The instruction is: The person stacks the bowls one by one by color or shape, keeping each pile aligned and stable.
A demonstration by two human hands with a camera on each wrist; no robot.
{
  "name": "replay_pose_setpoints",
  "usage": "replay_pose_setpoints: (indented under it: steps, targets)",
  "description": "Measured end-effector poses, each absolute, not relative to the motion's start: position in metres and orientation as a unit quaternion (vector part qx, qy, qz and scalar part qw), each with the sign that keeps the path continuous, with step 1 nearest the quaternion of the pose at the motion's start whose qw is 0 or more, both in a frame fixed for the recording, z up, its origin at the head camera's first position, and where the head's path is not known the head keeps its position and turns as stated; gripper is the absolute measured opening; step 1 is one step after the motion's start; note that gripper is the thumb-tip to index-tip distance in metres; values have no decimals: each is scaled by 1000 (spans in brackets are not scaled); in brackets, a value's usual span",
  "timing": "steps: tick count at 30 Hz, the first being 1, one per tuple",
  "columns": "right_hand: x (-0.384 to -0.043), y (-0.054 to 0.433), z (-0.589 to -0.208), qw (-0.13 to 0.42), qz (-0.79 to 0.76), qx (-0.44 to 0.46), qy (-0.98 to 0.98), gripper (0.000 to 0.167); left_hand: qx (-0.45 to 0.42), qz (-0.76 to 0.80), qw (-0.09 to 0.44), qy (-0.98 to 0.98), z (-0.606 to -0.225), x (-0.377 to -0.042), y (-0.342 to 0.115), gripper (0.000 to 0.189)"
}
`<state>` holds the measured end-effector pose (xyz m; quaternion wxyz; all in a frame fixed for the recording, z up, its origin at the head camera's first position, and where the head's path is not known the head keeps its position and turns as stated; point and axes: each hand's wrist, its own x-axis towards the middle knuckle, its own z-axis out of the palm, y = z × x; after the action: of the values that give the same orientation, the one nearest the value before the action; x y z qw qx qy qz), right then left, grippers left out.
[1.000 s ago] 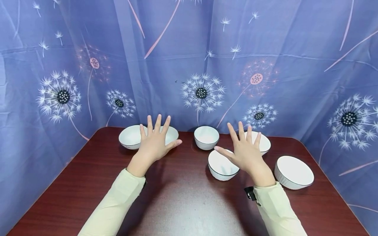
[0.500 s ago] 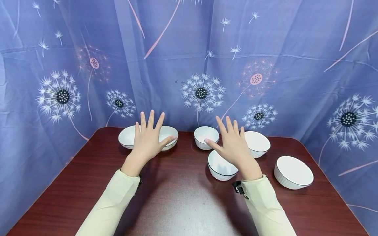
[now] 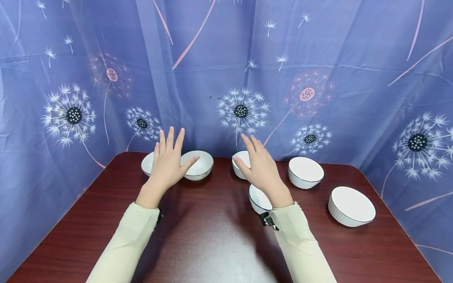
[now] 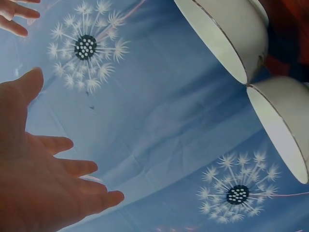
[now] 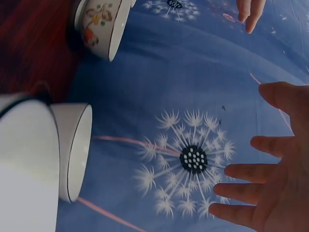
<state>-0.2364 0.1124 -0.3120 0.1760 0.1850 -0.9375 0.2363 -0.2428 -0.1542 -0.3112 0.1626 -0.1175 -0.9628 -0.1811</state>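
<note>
My left hand (image 3: 165,165) hovers above the table with fingers straight and spread, holding nothing. Behind it, a white bowl (image 3: 146,163) is partly hidden, and a second white bowl (image 3: 199,169) sits just right of it. My right hand (image 3: 262,169), also holding nothing, hangs in the air with straight fingers. It covers part of a small dark-rimmed bowl (image 3: 244,157) at the back and part of another white bowl (image 3: 257,199) nearer the front. The right wrist view shows coloured flowers on one bowl (image 5: 101,29).
Two more white bowls stand on the right: a textured bowl (image 3: 306,173) at the back and a ribbed bowl (image 3: 351,206) near the right edge. The dark red wooden table (image 3: 212,239) meets a blue dandelion-print curtain (image 3: 198,98) behind and at both sides.
Both hands have drifted left and slightly up, the right hand farther. Its fingers are closer together now. The bowls have stayed in place; the back right one is now uncovered.
</note>
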Motion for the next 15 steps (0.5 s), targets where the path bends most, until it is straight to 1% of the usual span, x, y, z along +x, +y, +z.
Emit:
replay_pose_setpoints:
  steps: [5, 11, 15]
  targets:
    - [-242, 100, -314, 175, 274, 193, -926, 64, -114, -220, 178, -952, -311, -246, -165, 85]
    - [-249, 85, -322, 177, 319, 196, -910, 64, -88, -261, 197, -941, -316, -250, -180, 84]
    - [-257, 74, -329, 164, 345, 201, -902, 63, -73, -281, 217, -932, -322, -252, -190, 83]
